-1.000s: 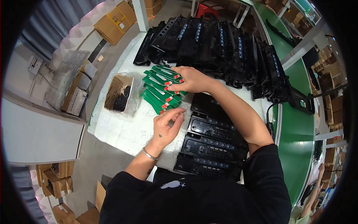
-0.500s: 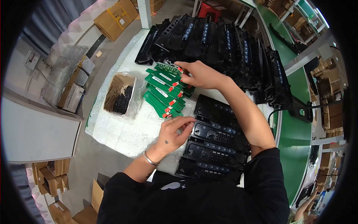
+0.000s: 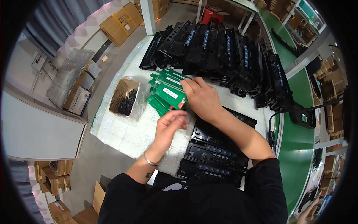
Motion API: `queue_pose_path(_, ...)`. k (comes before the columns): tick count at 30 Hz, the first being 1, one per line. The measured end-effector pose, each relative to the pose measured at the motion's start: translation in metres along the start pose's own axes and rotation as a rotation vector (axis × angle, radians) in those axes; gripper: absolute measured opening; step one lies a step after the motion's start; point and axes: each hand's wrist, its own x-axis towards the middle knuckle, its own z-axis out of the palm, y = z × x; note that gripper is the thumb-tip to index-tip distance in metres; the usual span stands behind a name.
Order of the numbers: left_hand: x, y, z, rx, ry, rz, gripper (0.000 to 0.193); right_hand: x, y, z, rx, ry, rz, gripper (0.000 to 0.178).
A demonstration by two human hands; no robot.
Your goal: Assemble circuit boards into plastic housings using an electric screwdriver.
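Green, elongated circuit boards (image 3: pixel 168 92) piled on white foam (image 3: pixel 128 133) could be scattered if snagged by the bare right hand (image 3: pixel 204 100), whose hold, like the curled left hand's (image 3: pixel 167 128), cannot be told.

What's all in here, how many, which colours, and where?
Circuit boards: several, green, overlapping, centre
Flat panels: about four, black, nearer side
Housings: many, black, far side
Open carton: one, brown, left of boards
Small parts: uncountable, black, in carton
Foam-like surface: one, white, beneath all these
Bench: one, green, right
Stool-like object: one, red, beyond housings
Cardboard boxes: many, brown, around the edges
Curtain: one, grey, upper left
Co-worker's arm: one, bare, lower right edge
Shirt: one, black, bottom of picture
Left hand: one, bare, just below boards
Right hand: one, bare, at boards' right ends
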Motion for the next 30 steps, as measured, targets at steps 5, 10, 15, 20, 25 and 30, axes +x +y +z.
queue_pose_path(5,0.006,0.014,0.019,-0.675,-0.183,-0.39,0.034,-0.013,-0.007,-0.029,0.041,0.187,-0.034,0.042)
queue_pose_path(10,0.01,0.012,0.032,-0.547,-0.046,-0.204,0.034,-0.018,-0.003,-0.037,0.282,0.059,0.125,0.04)
queue_pose_path(15,0.018,0.015,0.031,-0.72,0.002,-0.106,0.034,-0.024,-0.012,-0.04,0.396,0.166,0.095,0.033)
queue_pose_path(20,0.009,0.026,0.039,-0.565,0.01,0.047,0.04,-0.026,-0.012,-0.051,0.169,0.28,0.026,0.036)
queue_pose_path(25,0.006,0.012,0.055,-0.61,-0.092,0.131,0.051,-0.041,-0.034,-0.06,-0.008,0.217,-0.056,0.045)
queue_pose_path(30,0.004,0.017,0.066,-0.657,-0.111,-0.097,0.046,-0.058,-0.037,-0.085,0.278,0.037,0.059,0.047)
